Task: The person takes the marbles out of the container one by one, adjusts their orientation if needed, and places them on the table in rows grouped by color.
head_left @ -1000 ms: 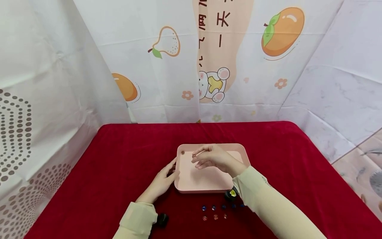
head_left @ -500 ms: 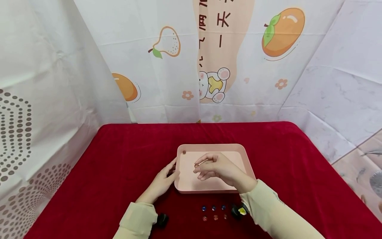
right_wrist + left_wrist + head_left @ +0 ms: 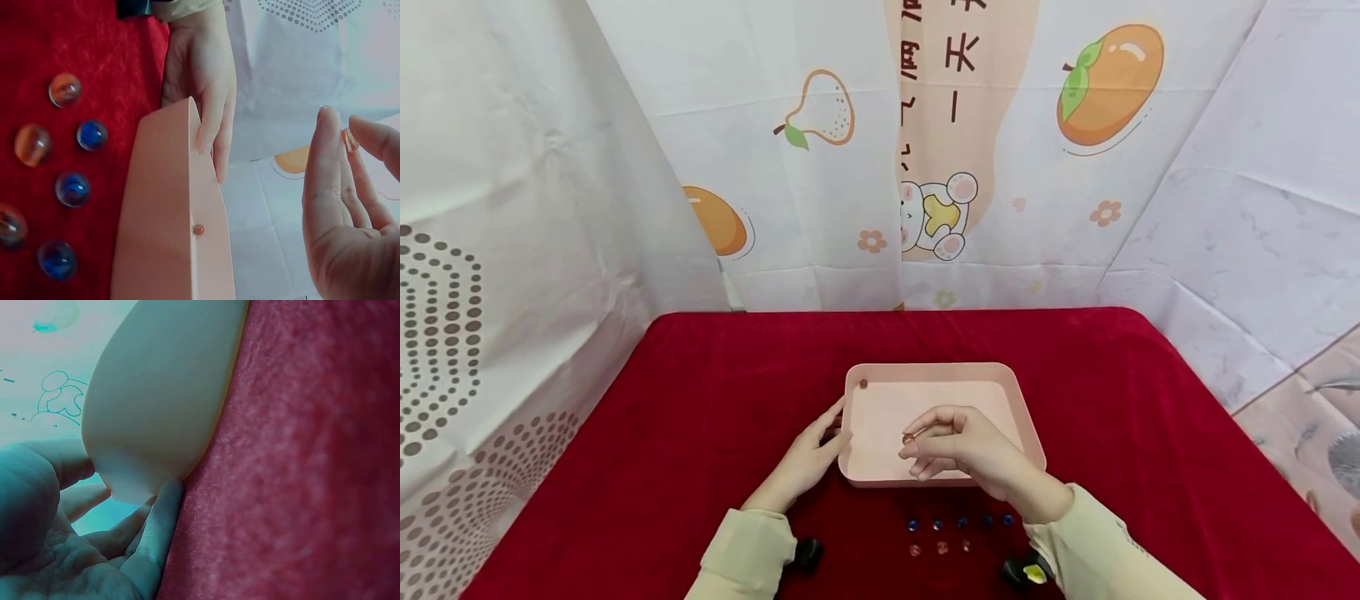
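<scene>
A pink tray [image 3: 925, 368] lies on the red cloth [image 3: 700, 400]. My right hand [image 3: 919, 443] hovers over the tray's near side, with a small amber marble [image 3: 908, 438] pinched between thumb and fingertip. The right wrist view shows that marble [image 3: 350, 139] held at the fingertips of the right hand [image 3: 347, 206]. With straight fingers, my left hand [image 3: 811, 452] rests against the tray's left wall, which the left wrist view shows as fingers [image 3: 159, 519] beside the tray [image 3: 162, 394]. One small orange bead [image 3: 863, 384] sits in the tray's far left corner.
Several blue marbles [image 3: 962, 522] and three orange ones [image 3: 942, 547] lie in two rows on the cloth just in front of the tray. Printed white sheets [image 3: 820, 167] hang behind and to both sides of the table.
My right hand has drawn back from the tray's far left toward its near edge, still pinching the marble. The left hand has stayed at the tray's wall.
</scene>
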`<state>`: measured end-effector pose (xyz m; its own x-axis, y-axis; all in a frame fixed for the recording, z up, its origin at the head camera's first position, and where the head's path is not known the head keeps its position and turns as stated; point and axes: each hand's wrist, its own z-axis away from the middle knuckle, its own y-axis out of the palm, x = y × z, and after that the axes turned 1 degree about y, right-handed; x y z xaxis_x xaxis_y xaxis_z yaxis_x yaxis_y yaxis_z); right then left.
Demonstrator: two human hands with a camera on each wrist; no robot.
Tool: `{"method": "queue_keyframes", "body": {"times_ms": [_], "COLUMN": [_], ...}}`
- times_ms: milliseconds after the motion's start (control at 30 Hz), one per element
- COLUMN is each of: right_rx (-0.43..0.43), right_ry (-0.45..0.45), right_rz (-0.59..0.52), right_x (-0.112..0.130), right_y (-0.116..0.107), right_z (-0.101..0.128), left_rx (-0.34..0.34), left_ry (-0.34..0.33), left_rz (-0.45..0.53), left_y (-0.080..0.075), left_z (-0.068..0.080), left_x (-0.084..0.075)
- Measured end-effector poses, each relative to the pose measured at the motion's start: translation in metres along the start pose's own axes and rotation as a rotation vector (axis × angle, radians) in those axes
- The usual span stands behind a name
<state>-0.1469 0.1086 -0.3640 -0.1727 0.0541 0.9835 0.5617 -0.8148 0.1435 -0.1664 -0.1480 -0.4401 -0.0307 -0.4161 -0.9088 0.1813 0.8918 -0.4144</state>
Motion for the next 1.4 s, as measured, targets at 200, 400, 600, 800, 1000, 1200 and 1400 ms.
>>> {"method": "queue_keyframes", "body": {"times_ms": [200,400,600,800,1000,1200,1400], "right_rx": [0.011,0.037,0.059,0.049,-0.002,-0.035,-0.065], "right_ry": [-0.010,-0.006,-0.001,0.011,0.038,0.049,0.081], "right_rz": [-0.007,-0.033,-0.043,-0.028,-0.019,-0.001,0.040], "right_x": [-0.003,-0.011,-0.020,-0.030,-0.039,-0.047,-0.055], "right_y": [0.000,-0.005,-0.013,-0.022,-0.030,-0.035,-0.040], "right_z": [0.014,0.027,0.042,0.058,0.071,0.079,0.086], "left_rx": [0.006,0.008,0.014,0.009,0.000,0.003,0.005], "left_ry": [-0.008,0.004,-0.005,-0.013,-0.015,-0.022,-0.024], "left_rz": [0.006,-0.002,-0.013,0.005,0.017,0.011,0.003], "left_y": [-0.001,-0.001,-0.001,0.001,0.001,0.001,0.001], "left_z": [0.001,0.001,0.001,-0.001,-0.002,-0.001,-0.002], "left_x": [-0.001,-0.001,0.000,0.001,0.001,0.001,0.000]}}
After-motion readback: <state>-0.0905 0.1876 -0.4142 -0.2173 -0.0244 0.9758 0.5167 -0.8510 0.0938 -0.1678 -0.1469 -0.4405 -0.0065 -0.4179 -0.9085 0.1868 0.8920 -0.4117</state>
